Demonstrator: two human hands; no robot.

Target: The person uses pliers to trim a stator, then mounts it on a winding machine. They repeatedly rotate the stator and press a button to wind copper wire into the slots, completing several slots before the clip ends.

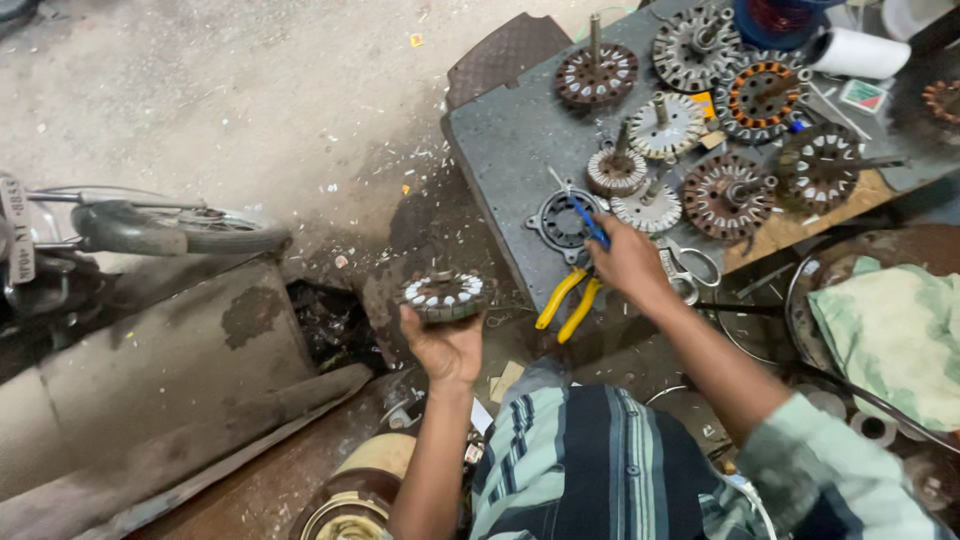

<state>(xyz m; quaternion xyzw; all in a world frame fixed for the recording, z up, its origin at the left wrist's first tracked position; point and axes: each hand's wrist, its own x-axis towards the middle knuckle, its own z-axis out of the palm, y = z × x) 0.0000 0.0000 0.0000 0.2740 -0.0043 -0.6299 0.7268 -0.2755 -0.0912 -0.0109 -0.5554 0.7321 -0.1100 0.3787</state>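
My left hand point(447, 345) is raised palm up and holds a round, rusty stator core point(443, 296) with white slot insulation, out over the floor to the left of the bench. At the bench's near edge, my right hand point(627, 262) grips a thin blue-handled tool point(590, 222) whose tip points at a grey ring-shaped motor plate point(560, 222). Yellow-handled pliers point(567, 305) lie just below my right hand. Scissors point(690, 270) rest to its right.
Several more stator cores, some with shafts point(598, 72), cover the grey bench point(500, 130). One has copper-coloured windings point(762, 95). A white roll point(858, 52) lies at the back. A green cloth point(895, 325) sits at right, and a two-wheeler's wheel point(170, 228) at left.
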